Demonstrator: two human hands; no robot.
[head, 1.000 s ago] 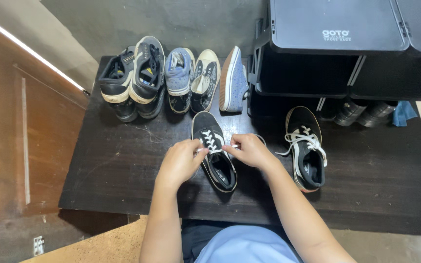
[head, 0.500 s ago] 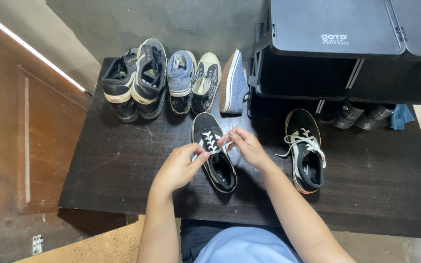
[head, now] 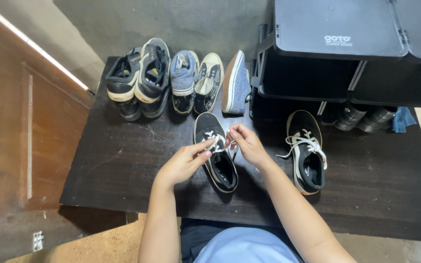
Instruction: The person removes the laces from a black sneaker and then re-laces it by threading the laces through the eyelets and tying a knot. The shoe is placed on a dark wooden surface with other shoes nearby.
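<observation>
A black sneaker (head: pixel 217 165) with white laces lies on the dark table (head: pixel 123 160), toe pointing away from me. My left hand (head: pixel 183 163) pinches one white lace end over the shoe's lacing. My right hand (head: pixel 246 143) pinches the other lace end just to the right, the fingertips of both hands almost meeting above the shoe. Its matching black sneaker (head: pixel 306 150) lies to the right with its white laces tied in a loose bow.
Several shoes line the table's far edge: a black and white pair (head: pixel 140 78), a blue and dark patterned pair (head: pixel 196 80), and a blue shoe on its side (head: pixel 235 83). A black shoe rack (head: pixel 347 53) stands at the far right, with dark boots (head: pixel 361 116) underneath.
Both hands have drawn closer together above the shoe's lacing, the lace ends lifted between the fingertips. The other shoes have not moved.
</observation>
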